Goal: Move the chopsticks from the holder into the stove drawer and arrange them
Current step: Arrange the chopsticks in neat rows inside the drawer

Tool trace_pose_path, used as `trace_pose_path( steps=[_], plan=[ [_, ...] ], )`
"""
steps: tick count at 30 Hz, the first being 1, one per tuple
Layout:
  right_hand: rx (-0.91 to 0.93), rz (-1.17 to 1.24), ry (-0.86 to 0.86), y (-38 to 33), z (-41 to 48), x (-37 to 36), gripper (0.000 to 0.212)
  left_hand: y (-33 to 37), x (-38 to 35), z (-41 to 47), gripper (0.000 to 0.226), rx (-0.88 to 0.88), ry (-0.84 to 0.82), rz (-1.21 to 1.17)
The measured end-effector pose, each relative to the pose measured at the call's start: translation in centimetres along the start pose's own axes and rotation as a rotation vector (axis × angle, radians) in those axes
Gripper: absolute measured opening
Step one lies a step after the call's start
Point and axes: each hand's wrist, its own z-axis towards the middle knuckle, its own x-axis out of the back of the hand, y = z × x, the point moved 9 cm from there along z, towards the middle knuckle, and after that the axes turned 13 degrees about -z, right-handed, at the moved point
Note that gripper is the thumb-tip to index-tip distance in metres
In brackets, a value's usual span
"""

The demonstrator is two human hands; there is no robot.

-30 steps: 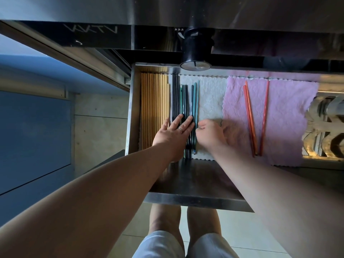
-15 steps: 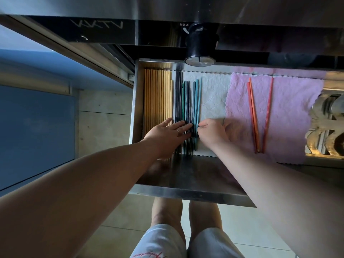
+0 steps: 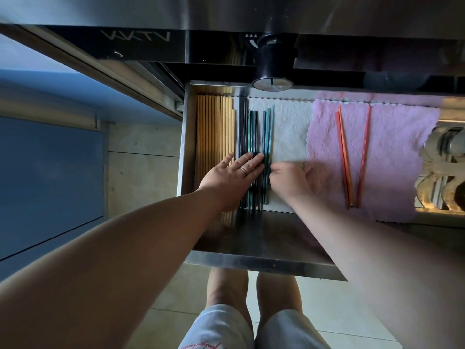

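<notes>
The steel stove drawer (image 3: 264,264) is pulled out below me. Wooden chopsticks (image 3: 214,129) lie in a tight row along its left side. Beside them, dark and teal chopsticks (image 3: 254,132) lie side by side at the left edge of a white cloth (image 3: 289,137). My left hand (image 3: 231,178) rests flat on their near half, fingers spread. My right hand (image 3: 289,181) is curled, its fingertips against the rightmost teal chopstick; no grip shows. Three red chopsticks (image 3: 352,157) lie loosely on a pink cloth (image 3: 397,159).
A black stove knob (image 3: 271,64) juts out above the drawer's back edge. Metal racks (image 3: 442,172) show at the right of the drawer. A blue cabinet front (image 3: 50,177) stands to the left. My legs are under the drawer front on a tiled floor.
My left hand's fingers have flattened and slid slightly right over the dark chopsticks. My right hand stays beside the teal ones. The view has shifted a little.
</notes>
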Motion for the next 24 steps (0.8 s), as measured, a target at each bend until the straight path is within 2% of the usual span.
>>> trace_pose_path(
  steps=[5,10,14,17,20,24],
  plan=[
    [0.031,0.036,-0.011,0.0,0.2,-0.4,0.019,-0.4,0.4,1.1,0.086,0.060,-0.014,-0.022],
    [0.051,0.055,0.017,0.0,0.4,-0.2,0.037,0.5,1.5,2.1,0.090,0.042,0.037,0.007],
    [0.070,0.088,-0.032,0.1,0.6,-0.7,0.024,0.3,1.1,2.3,0.090,0.069,-0.003,0.002],
    [0.073,0.082,-0.043,0.8,0.6,-0.6,0.026,0.5,0.9,2.0,0.092,0.094,-0.012,-0.006],
    [0.033,0.036,0.012,2.3,0.7,1.0,0.026,0.9,1.2,2.0,0.091,0.117,-0.005,-0.042],
    [-0.095,0.084,0.133,6.6,0.6,4.4,0.033,2.5,2.5,2.7,0.083,0.105,0.102,-0.173]
  ],
)
